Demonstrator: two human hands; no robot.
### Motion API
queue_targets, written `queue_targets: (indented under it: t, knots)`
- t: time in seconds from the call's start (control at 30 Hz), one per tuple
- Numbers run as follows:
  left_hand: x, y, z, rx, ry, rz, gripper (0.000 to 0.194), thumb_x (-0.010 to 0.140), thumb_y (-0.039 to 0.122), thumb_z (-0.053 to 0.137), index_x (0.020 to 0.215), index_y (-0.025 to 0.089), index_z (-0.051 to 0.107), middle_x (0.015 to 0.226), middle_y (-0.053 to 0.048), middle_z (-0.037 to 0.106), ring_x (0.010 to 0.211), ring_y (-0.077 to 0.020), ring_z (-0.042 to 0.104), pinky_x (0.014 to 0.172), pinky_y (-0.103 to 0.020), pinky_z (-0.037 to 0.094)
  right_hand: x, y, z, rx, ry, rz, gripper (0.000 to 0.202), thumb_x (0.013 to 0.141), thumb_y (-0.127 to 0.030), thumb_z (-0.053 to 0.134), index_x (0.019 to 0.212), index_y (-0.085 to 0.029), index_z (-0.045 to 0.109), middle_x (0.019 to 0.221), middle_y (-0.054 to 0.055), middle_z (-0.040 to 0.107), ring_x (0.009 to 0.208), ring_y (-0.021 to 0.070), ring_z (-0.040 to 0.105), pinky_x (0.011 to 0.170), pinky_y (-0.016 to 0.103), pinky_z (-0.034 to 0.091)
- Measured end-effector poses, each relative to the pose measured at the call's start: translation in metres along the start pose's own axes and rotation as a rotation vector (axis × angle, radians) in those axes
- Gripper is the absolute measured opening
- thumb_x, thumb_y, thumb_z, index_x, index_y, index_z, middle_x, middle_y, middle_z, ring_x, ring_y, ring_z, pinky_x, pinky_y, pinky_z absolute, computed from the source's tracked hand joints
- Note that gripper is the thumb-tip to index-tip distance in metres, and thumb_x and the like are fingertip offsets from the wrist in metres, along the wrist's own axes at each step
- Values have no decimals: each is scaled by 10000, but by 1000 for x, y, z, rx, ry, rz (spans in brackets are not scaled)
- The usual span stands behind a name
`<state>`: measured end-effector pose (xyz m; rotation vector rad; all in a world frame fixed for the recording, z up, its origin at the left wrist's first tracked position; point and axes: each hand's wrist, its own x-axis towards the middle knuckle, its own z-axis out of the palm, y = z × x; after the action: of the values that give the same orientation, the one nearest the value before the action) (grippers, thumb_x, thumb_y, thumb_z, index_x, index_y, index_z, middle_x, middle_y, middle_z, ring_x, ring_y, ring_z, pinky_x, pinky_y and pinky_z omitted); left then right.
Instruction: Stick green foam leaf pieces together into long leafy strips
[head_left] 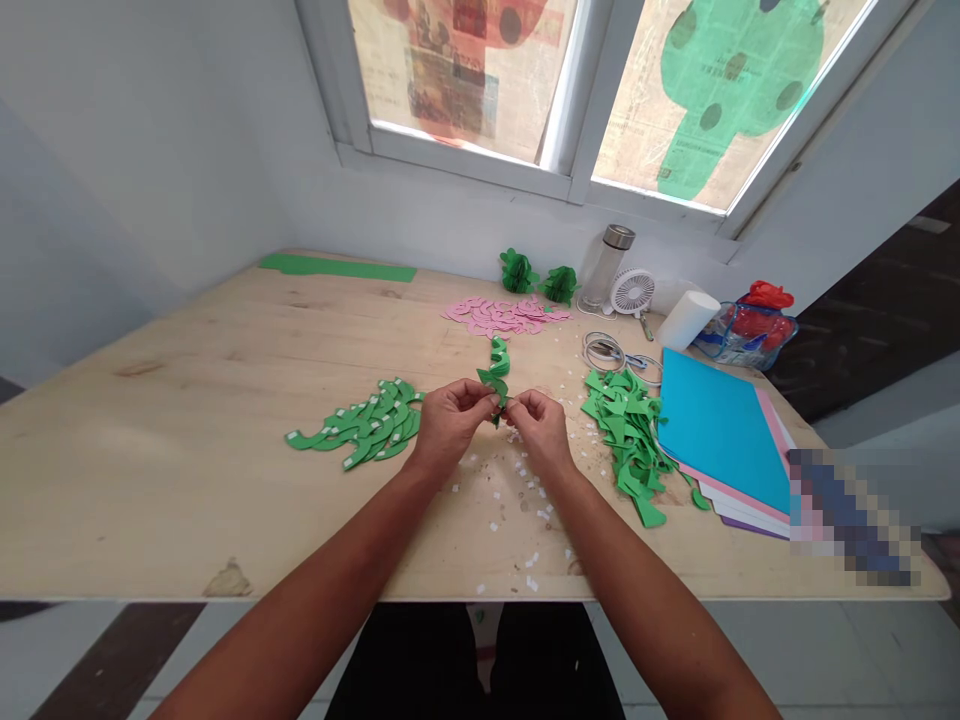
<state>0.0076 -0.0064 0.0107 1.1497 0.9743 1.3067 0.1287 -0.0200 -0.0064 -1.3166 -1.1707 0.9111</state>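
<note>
Because It Looks So Light, a Gentle Pinch Is Enough

As I look down through the head camera, the green piece [493, 385] sits between both hands, just above the middle of the tabletop [187, 420]. The left hand [452, 420] pinches it between thumb and forefinger. The right hand [538, 425] has thumb and finger drawn together at its near end, though I cannot tell whether they nip the green itself or some small bit on it.

I judge the piece to be thin sheet, perhaps foam or felt: nearly weightless, soft enough to curl, with just enough spring to hold a curve. Slipping seems a small worry; creasing or tearing at a narrow part seems likelier under a hard tug. I would take hold of the broad flat of the curve, close to the end being worked, and clear of any white square.

Such squares show on the curved pieces [379, 420] heaped to the left and look like tape, so I expect a tacky spot if bared. White specks [536, 490] lie scattered nearby; they look small enough to want fingernails rather than pads.
</note>
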Motion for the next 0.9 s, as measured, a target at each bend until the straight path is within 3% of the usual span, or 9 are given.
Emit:
queue_targets:
  t: [0.9]
  knots:
    - [4,-5,-3,-31,0,-8,179,568,270,732,648,143,633,578,-9,638,529,-129,577,562,-262,492,-1,0,1,-38,10,-31,196,680,-342,580,600,-167,537,529,-36,498,495,90,421,459,207,334]
